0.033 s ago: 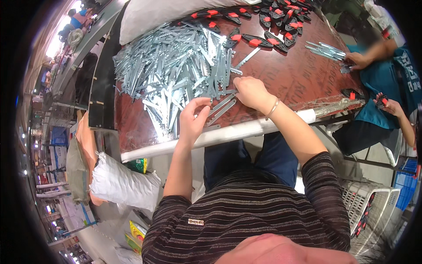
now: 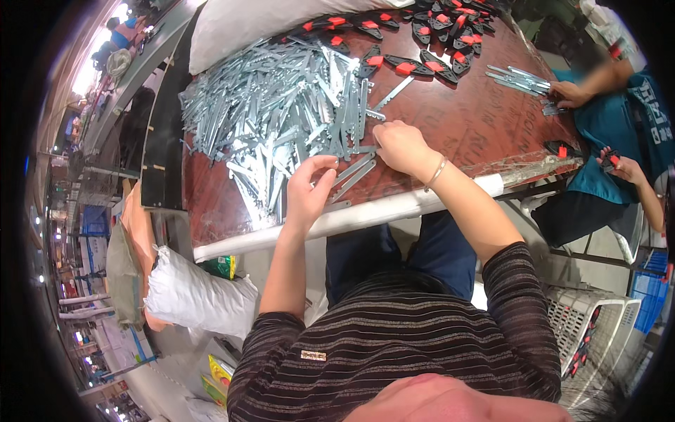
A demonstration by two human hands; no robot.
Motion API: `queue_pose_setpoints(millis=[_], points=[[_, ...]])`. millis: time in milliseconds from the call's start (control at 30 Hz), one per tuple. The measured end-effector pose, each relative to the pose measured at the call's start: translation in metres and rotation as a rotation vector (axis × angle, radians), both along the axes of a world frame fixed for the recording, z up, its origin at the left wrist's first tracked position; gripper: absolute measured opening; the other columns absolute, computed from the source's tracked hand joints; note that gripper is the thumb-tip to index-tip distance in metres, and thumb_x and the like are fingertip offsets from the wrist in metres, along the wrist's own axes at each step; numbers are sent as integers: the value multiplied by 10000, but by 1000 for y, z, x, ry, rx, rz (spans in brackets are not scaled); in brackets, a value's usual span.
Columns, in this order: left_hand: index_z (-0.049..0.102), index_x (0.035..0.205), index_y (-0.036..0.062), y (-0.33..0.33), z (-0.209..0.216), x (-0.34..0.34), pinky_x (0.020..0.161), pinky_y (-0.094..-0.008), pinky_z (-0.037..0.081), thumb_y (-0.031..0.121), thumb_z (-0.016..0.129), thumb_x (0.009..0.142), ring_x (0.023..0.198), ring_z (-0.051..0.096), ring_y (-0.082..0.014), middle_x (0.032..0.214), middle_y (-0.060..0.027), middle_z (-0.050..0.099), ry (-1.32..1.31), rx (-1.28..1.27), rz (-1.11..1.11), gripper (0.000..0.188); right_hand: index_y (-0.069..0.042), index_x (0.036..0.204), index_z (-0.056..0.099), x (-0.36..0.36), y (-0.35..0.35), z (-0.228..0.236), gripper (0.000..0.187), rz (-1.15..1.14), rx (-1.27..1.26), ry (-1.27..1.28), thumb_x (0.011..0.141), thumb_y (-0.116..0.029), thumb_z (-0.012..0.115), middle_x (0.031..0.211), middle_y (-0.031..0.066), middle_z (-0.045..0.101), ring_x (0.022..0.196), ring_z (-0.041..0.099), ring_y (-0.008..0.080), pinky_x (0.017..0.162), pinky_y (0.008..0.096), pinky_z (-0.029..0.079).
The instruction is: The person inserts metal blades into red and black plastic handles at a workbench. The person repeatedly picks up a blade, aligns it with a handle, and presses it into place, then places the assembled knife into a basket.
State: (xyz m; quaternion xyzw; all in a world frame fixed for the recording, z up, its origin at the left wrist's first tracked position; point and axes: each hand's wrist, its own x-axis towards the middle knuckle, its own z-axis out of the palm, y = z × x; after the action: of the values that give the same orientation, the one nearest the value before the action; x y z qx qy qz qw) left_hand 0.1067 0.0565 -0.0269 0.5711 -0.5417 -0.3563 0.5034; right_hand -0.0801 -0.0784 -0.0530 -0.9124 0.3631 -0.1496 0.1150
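Note:
A large heap of flat silvery metal strips [image 2: 264,105], many with notched edges, covers the left part of the red-brown table [image 2: 450,126]. At the heap's near right edge is my left hand [image 2: 309,191], its thumb and curved index finger apart, with no strip visible between them. My right hand [image 2: 401,146] is closed, knuckles up, fingertips down near the heap's right side. A strip end lies against its fingers; what they grip is hidden. Between both hands a few loose strips [image 2: 355,176] lie slantwise on the table.
Black clamp-like parts with red pieces [image 2: 439,67] crowd the far side, beside a white sack [image 2: 281,24]. At right, a co-worker's hand [image 2: 571,93] touches several strips; their other hand [image 2: 629,171] holds a black-red part. A white padded roll [image 2: 351,219] edges the table.

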Motion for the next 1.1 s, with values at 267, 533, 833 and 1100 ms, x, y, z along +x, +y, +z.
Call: queue_pose_setpoints(millis=[267, 533, 833, 1100], points=[[603, 1097, 14, -111, 22, -16, 834, -325, 485, 120, 613, 807, 945, 620, -217, 1037, -126, 640, -510, -73, -99, 309, -12, 865, 620, -19, -2, 25, 263, 22, 166, 117, 656, -163, 673, 852, 167, 643, 844, 629, 343, 749, 419, 517], [609, 1028, -29, -266, -21, -37, 879, -423, 460, 306, 693, 722, 964, 602, -350, 1024, -213, 622, -1019, -174, 137, 462, -13, 825, 615, -70, 10, 35, 196, -39, 280, -168, 649, -98, 631, 748, 159, 606, 772, 605, 347, 704, 417, 487], [571, 1162, -38, -304, -36, -16, 777, -312, 478, 299, 690, 819, 882, 634, -193, 984, -103, 665, -215, 111, 87, 496, -10, 842, 594, -166, 73, 48, 85, -516, 251, -598, 792, -78, 583, 774, 154, 579, 731, 579, 321, 661, 373, 459], [415, 1306, -45, -187, 30, -65, 962, -456, 402, 160, 477, 856, 1193, 458, -341, 1257, -199, 509, 1485, 317, -634, 498, 11, 921, 565, -192, 116, -1, 90, -827, 350, -723, 852, -39, 534, 614, 98, 544, 539, 537, 175, 542, 295, 436]])
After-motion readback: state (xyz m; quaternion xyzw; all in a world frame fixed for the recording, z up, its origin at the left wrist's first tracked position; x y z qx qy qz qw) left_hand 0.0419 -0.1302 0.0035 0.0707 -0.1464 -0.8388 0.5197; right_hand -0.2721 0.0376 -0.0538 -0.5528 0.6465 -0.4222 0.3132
